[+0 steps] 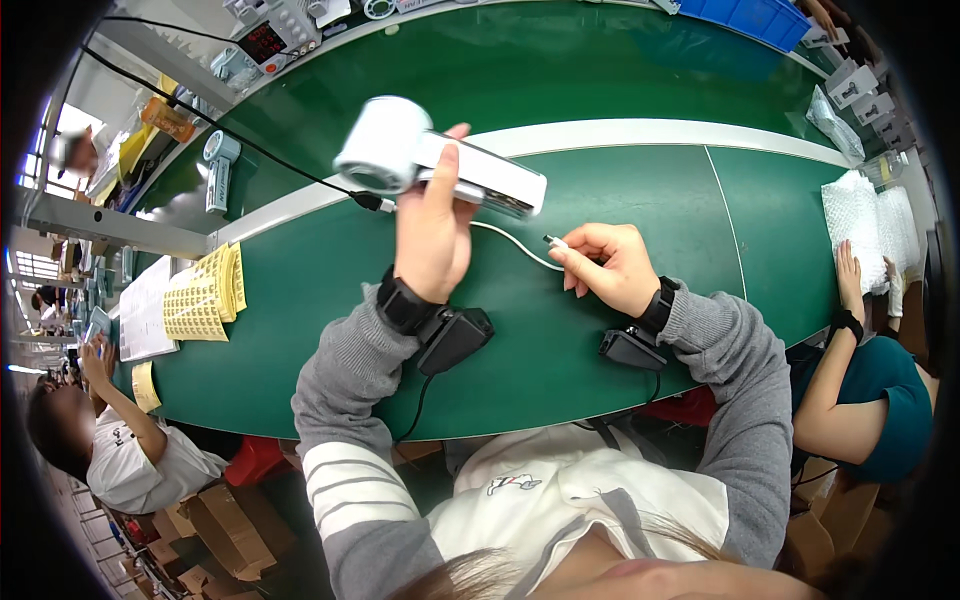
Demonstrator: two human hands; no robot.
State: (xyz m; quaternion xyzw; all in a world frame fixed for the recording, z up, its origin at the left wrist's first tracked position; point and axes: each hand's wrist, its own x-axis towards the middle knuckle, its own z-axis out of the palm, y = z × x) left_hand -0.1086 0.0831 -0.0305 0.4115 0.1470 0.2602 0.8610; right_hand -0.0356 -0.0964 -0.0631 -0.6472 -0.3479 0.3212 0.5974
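Observation:
My left hand [435, 225] is closed round the handle of a white handheld fan [385, 145], raised over the green bench. Its drum-shaped head points left and its handle slants down to the right. Between finger and thumb, my right hand [610, 265] pinches the plug end of a white charging cable [515, 243]. The plug's tip points toward the fan but stays apart from it. Behind my left wrist the cable passes out of sight, near a black connector [368, 200] on a black cord.
Yellow label sheets [205, 295] and white paper lie on the left. Another white fan [218, 170] rests beyond the pale divider. At far right, a co-worker's hand [848, 270] touches bubble-wrap bags [850, 215]. A second person sits at left. A blue bin [750, 20] stands at the back.

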